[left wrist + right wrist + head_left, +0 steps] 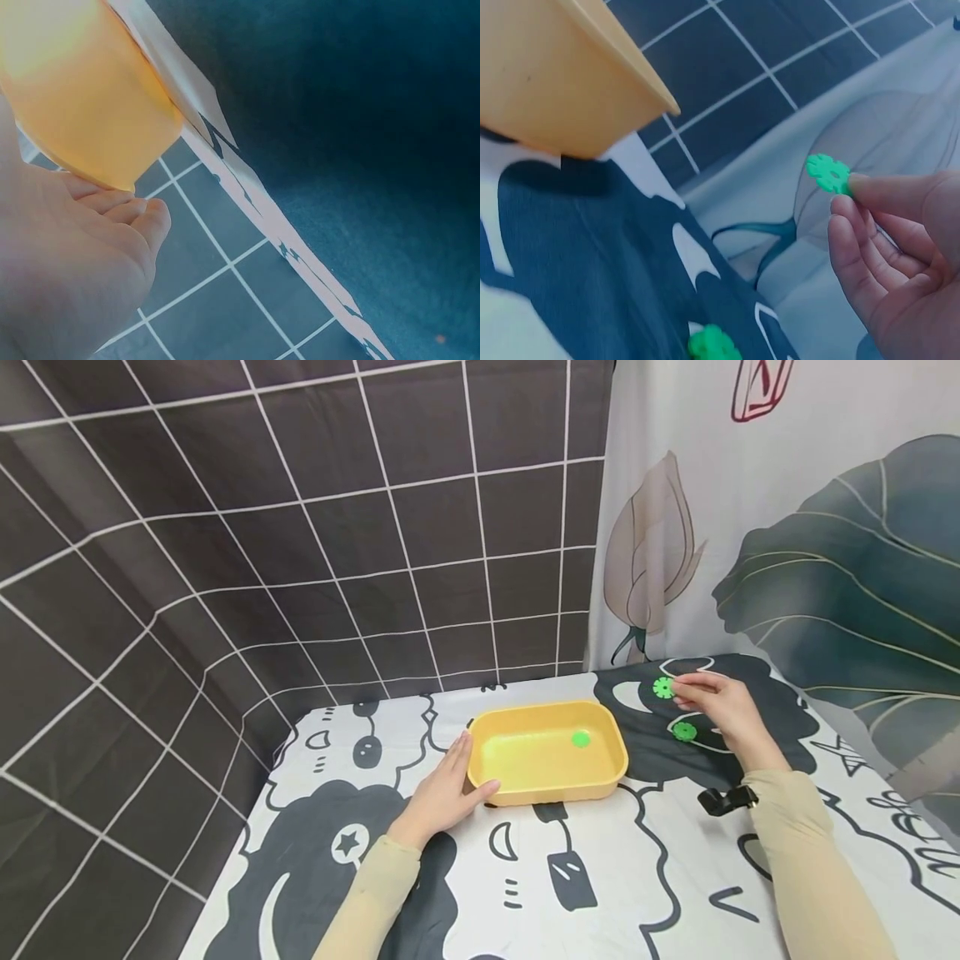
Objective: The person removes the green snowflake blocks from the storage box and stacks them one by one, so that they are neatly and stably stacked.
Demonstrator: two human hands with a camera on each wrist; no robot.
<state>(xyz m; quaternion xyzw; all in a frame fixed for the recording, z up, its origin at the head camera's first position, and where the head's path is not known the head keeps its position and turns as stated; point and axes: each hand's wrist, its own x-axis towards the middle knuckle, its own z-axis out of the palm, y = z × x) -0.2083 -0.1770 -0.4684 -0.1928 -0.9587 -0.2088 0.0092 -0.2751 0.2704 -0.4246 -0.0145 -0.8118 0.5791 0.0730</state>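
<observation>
A yellow plastic box [517, 793], shallow and without a lid, stands in the middle of the cloth. One green round piece [581, 739] lies in it, toward the right end. My left hand [441, 793] rests against the left end of the box, thumb at the front corner and fingers extended along the side. To the right of the box, my right hand [718, 703] pinches a green notched disc [828, 173] between thumb and fingers, held above the cloth. Below that hand, another green notched disc [684, 731] lies on a dark printed patch.
A white cloth [622, 868] with black cartoon prints covers the surface. Behind it hangs a dark curtain with a white grid [420, 552]. At the right hangs a pale curtain with large leaf prints [847, 560]. A black strap [727, 800] sits at my right wrist.
</observation>
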